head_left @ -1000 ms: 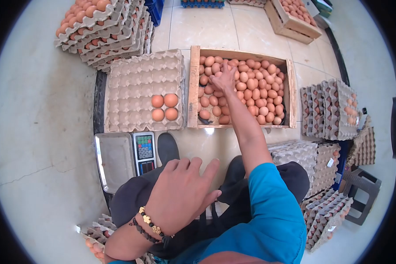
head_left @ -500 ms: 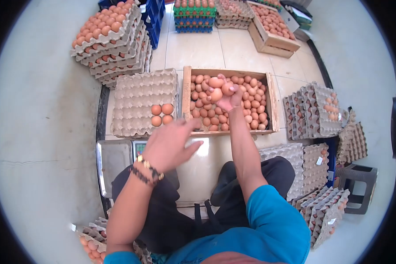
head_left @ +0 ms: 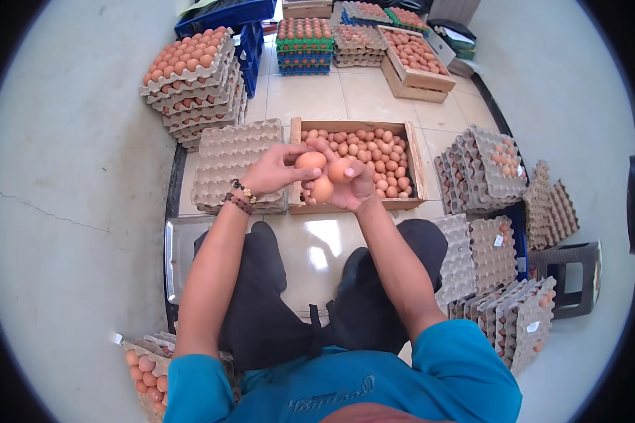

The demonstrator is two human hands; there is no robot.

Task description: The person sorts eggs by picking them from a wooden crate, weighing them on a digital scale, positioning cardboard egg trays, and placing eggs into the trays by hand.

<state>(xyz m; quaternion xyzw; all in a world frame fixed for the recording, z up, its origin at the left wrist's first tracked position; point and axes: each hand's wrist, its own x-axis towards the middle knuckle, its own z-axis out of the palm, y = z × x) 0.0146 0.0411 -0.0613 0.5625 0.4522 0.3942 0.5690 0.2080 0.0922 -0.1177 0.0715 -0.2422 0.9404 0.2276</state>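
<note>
Both hands are together above the front left of a wooden crate full of loose brown eggs. My left hand, with beaded bracelets at the wrist, pinches a brown egg between thumb and fingers. My right hand cradles two more: one egg lies under its thumb, and a lower egg rests against the fingers. Left of the crate is a grey cardboard egg tray; my left hand and forearm cover its lower right part.
A metal scale pan lies by my left knee. Stacks of filled egg trays stand at the back left and at the right. Farther back is another wooden crate of eggs. A dark plastic stool stands at the right.
My left hand has moved up and right to the eggs and closed on one. My right hand has come slightly lower and nearer, still holding eggs. The view has shifted a little.
</note>
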